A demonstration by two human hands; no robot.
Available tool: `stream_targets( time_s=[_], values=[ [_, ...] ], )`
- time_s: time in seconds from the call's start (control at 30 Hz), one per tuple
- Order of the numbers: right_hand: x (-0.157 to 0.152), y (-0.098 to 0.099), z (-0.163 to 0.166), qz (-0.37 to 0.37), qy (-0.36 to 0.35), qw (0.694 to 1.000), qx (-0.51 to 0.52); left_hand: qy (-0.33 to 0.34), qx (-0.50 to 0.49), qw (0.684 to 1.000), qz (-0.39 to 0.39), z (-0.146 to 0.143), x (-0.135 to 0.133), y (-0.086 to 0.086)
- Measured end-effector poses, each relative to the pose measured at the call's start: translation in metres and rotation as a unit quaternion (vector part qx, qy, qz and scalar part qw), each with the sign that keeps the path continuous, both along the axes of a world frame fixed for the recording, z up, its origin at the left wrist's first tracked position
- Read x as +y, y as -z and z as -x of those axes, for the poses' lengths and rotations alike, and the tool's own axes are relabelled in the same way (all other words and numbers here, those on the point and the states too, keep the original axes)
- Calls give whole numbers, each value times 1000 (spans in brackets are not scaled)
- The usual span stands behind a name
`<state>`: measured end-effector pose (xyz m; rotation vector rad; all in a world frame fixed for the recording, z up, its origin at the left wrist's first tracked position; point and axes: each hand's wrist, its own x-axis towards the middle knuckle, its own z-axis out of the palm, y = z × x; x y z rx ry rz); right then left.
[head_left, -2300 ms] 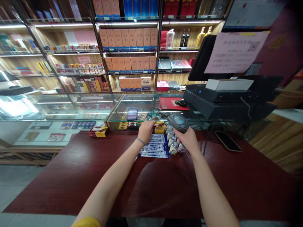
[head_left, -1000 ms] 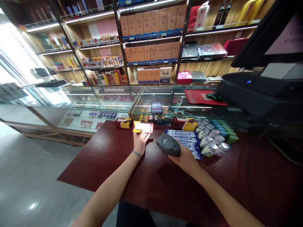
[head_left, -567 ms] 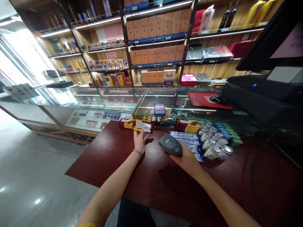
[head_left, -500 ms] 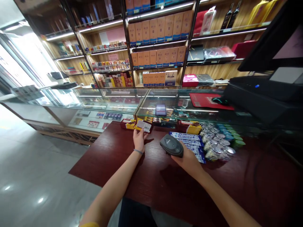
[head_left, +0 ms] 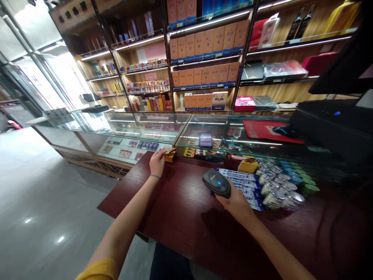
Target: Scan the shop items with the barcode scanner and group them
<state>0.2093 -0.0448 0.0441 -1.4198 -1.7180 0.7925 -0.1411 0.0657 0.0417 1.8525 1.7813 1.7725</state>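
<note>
My left hand (head_left: 157, 162) is at the far edge of the brown table, fingers closed on a flat yellow and dark-brown snack packet (head_left: 171, 151). That packet lies on or just above a small stack of matching packets (head_left: 169, 158), partly hidden by the fingers. My right hand (head_left: 237, 203) grips a black barcode scanner (head_left: 216, 182) above the table, and a blue light glows on its top. Beside and partly behind the scanner lie several blue-and-white long packets (head_left: 240, 178). Another stack of yellow and brown packets (head_left: 246, 165) sits farther back.
Small lidded jars (head_left: 276, 186) with silver, blue and green tops stand in rows at the right. Behind the table (head_left: 171, 210) runs a glass display counter (head_left: 145, 126). A red mat (head_left: 259, 130) with a mouse (head_left: 281, 130) and a dark monitor (head_left: 338, 58) are at the right.
My left hand has carried the packet left onto the stack and turned it flat, so its white barcode label no longer shows. The scanner's blue light has come on. The view has shifted left.
</note>
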Motion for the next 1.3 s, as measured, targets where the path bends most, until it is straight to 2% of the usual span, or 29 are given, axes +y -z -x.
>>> stream_targets(
  time_s=[0.13, 0.27, 0.63, 0.93, 1.13, 1.3],
  values=[
    [1, 3, 1, -11, -19, 1000, -9, -10, 149, 987, 61, 21, 8, 9],
    [1, 5, 0, -25, -40, 999, -2, -14, 225, 970, 85, 30, 16, 16],
    [1, 4, -5, -1, -43, 999, 7, 16, 266, 957, 116, 38, 38, 30],
    [5, 3, -11, 6, -52, 999, 5, 12, 307, 943, 127, 36, 38, 30],
    [11, -2, -27, 1, 7, 1000, 10, 7, 306, 947, 99, 19, 28, 20],
    [13, -30, -60, 0, 70, 997, 30, 35, 288, 955, 59, -25, 21, 9]
  ],
)
